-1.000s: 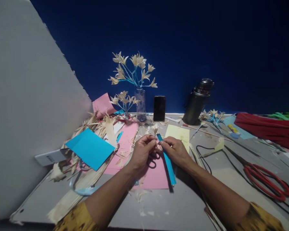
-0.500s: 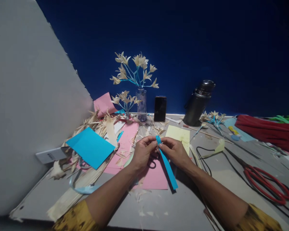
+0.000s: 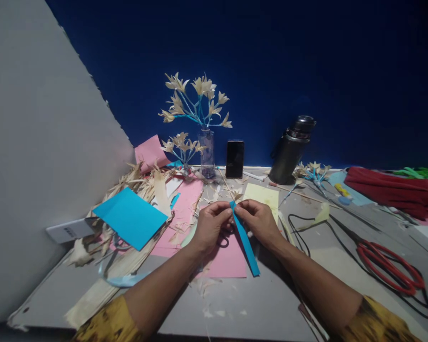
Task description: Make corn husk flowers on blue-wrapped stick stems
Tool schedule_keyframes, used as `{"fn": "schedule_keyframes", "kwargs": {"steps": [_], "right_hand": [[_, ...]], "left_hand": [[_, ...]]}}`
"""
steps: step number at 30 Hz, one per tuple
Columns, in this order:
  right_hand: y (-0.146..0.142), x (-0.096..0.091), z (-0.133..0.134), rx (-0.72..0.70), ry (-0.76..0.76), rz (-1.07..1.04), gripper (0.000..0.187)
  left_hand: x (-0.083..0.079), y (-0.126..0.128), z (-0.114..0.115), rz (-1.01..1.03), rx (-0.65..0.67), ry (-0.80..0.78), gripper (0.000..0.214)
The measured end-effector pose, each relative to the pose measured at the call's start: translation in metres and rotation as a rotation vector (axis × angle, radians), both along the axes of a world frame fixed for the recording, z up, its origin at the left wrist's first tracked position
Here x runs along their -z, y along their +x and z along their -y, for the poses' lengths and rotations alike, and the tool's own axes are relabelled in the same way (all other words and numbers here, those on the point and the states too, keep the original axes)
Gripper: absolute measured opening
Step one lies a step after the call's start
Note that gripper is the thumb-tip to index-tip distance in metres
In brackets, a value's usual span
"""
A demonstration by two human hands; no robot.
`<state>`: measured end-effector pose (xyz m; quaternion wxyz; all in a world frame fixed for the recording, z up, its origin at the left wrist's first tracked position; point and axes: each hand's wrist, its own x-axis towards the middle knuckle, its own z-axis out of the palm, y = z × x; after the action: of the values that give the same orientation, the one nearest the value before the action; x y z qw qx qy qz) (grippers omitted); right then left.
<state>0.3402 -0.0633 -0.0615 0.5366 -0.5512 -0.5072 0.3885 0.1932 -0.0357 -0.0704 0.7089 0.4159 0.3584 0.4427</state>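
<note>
Between the fingertips of both hands is the upper end of a blue paper strip (image 3: 247, 244), its long tail slanting down toward me over pink paper. My left hand (image 3: 211, 227) pinches it from the left, fingers closed. From the other side my right hand (image 3: 259, 223) is closed on the same end, thumb on top. A small cream flower (image 3: 237, 195) shows just beyond the fingertips; whether a stem is held with the strip is hidden. A dark loop like a scissor handle (image 3: 223, 241) lies beneath my left hand.
Cream flowers (image 3: 201, 90) stand in a glass vase (image 3: 207, 154) at the back, with a phone (image 3: 234, 159) and a flask (image 3: 293, 149) to the right. Blue paper (image 3: 131, 218) rests on dried husks at left. Red-handled scissors (image 3: 390, 268) and a black cord (image 3: 308, 219) lie right.
The whole view has shifted slightly, so things appear a little further left. Both hands keep their pinch on the blue strip, with little visible movement.
</note>
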Motion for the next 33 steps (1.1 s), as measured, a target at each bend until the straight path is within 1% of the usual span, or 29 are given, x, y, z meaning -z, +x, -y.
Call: {"fn": "schedule_keyframes", "kwargs": {"steps": [4,6,10,13,17,20,23,25,28,31,33], "right_hand": [[-0.002,-0.001,0.001,0.015,0.007,-0.031,0.023],[-0.003,-0.001,0.002,0.005,-0.006,-0.059,0.024],[-0.004,0.002,0.001,-0.024,-0.051,-0.116,0.025],[-0.004,0.004,-0.001,-0.024,-0.062,-0.152,0.025],[-0.005,0.002,0.001,-0.002,-0.083,-0.201,0.024],[-0.008,0.002,0.003,-0.015,-0.103,-0.292,0.029],[-0.012,0.004,0.004,-0.011,-0.102,-0.337,0.035],[-0.013,0.004,0.003,0.032,-0.098,-0.318,0.035],[-0.014,0.002,0.002,0.103,-0.108,-0.249,0.031],[-0.012,-0.002,0.004,0.134,-0.080,-0.149,0.028],[-0.011,-0.004,0.006,0.129,-0.056,-0.109,0.028]], "left_hand": [[0.002,0.003,0.001,0.019,-0.041,-0.026,0.029],[0.001,0.004,0.002,0.014,-0.069,-0.013,0.030],[-0.004,0.004,0.006,-0.114,-0.145,0.063,0.028],[-0.004,0.003,0.008,-0.224,-0.152,0.088,0.025],[-0.001,0.001,0.008,-0.298,-0.173,0.242,0.018],[-0.001,0.000,0.007,-0.331,-0.203,0.361,0.016],[-0.004,0.001,0.009,-0.347,-0.226,0.414,0.015],[-0.006,0.003,0.011,-0.341,-0.233,0.402,0.013],[-0.010,0.005,0.015,-0.321,-0.221,0.327,0.013],[-0.013,0.006,0.017,-0.250,-0.151,0.194,0.019],[-0.015,0.005,0.017,-0.175,-0.086,0.097,0.024]]}}
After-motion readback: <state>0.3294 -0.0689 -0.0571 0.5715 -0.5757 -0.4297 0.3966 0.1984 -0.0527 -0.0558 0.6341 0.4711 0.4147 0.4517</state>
